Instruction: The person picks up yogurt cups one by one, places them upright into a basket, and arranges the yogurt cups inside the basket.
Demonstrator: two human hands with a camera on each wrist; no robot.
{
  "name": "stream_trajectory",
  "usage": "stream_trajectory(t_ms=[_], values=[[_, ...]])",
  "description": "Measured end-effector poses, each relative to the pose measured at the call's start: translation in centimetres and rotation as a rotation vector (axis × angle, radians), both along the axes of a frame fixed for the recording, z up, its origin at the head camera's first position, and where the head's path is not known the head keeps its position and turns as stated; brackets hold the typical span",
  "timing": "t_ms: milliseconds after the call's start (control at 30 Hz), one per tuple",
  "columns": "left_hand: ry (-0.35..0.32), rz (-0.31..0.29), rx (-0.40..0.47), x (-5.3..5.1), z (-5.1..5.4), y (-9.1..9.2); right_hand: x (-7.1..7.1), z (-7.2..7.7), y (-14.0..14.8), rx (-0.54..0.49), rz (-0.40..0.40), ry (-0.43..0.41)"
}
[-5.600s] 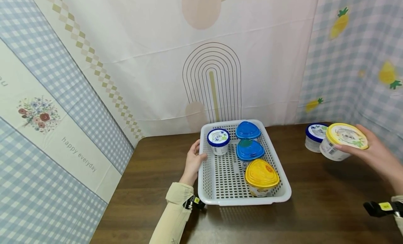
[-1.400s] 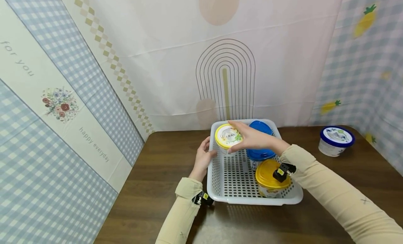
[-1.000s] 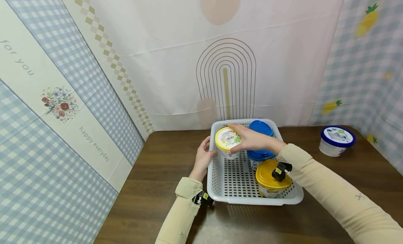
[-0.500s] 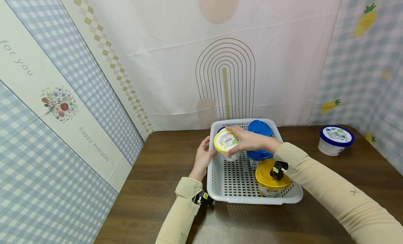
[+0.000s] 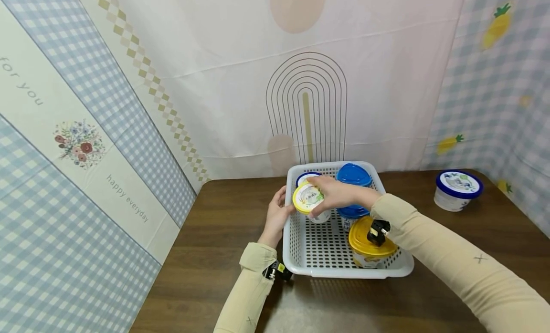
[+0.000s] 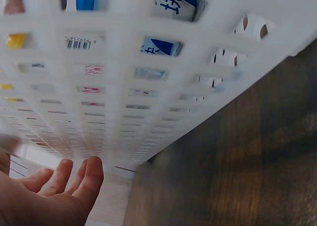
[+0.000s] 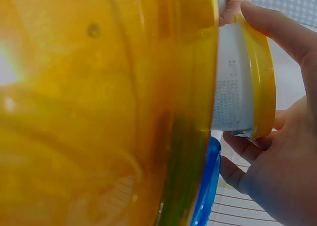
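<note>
My right hand [image 5: 337, 194] holds a round white tub with a yellow lid [image 5: 308, 197] by its lid edge, thumb and fingers on opposite sides. The tub is tilted inside the left part of the white plastic basket [image 5: 292, 256]; whether it touches the bottom is hidden. Just behind it shows a round tub with a dark blue lid [image 5: 304, 177], partly covered. My left hand [image 5: 275, 218] grips the basket's left rim, thumb over the top and fingers outside. In the left wrist view the left fingers [image 6: 91, 181] lie beside the slotted wall. The right wrist view shows the yellow-lidded tub [image 7: 235, 82] sideways.
Along the basket's right side stand two blue-lidded tubs [image 5: 353, 174] and a large orange-yellow-lidded tub [image 5: 365, 240], which lies under my right wrist. Another dark-blue-lidded tub [image 5: 459, 190] sits on the brown table [image 5: 206, 256] at the far right. Patterned cloth [image 5: 215, 109] hangs behind.
The right hand carried the yellow-lidded tub from the table's right side into the basket. Over the last second it shifted slightly nearer, uncovering the blue lid behind. The left hand stays at the rim.
</note>
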State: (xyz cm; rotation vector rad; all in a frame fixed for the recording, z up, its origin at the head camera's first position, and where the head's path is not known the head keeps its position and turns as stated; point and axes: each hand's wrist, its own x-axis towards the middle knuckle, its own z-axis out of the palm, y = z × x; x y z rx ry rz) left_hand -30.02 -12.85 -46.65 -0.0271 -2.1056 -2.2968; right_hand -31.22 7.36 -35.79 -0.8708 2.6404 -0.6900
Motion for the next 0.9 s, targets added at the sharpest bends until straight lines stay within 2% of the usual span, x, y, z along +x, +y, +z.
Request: stream_trajectory(t_ms=[300, 667, 867, 900], values=[[-0.025, -0.026, -0.012, -0.03, 0.22, -0.18, -0.14, -0.26, 0.08, 0.023, 0.017, -0.032], [-0.005, 0.01, 0.016, 0.19, -0.21, 0.25, 0.15, -0.31, -0.12, 0.145, -0.002, -0.115], [-0.002, 0.004, 0.017, 0.21, 0.05, 0.11, 0.18, -0.13, -0.05, 0.203, 0.015, -0.12], [-0.003, -0.003, 0.014, 0.44, 0.45, 0.07, 0.18, -0.13, -0.07, 0.209, 0.018, -0.115]])
